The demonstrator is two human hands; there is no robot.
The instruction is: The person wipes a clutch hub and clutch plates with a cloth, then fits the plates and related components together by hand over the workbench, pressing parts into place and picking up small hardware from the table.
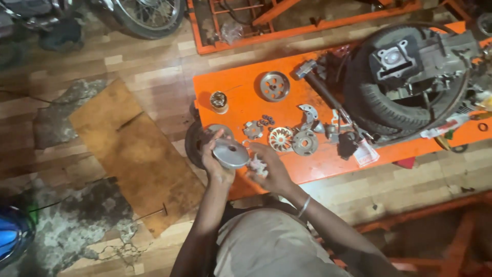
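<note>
My left hand [214, 163] holds a round silver metal disc [230, 153] with a centre hole, tilted, just off the near left corner of the orange bench [241, 100]. My right hand [271, 169] is beside it, fingers closed on a small pale metal piece [255, 164] under the disc's edge. On the bench just beyond lie a finned round plate [280, 138], a grey round hub [305, 142] and a small bracket [252, 129].
Farther on the bench sit a pulley disc with holes [274, 85], a small cup-shaped part [219, 101], a hammer [320, 84] and a tyre with an engine block [405, 77]. A brown board [133, 154] lies on the floor at left. A motorcycle wheel [148, 15] stands at the top.
</note>
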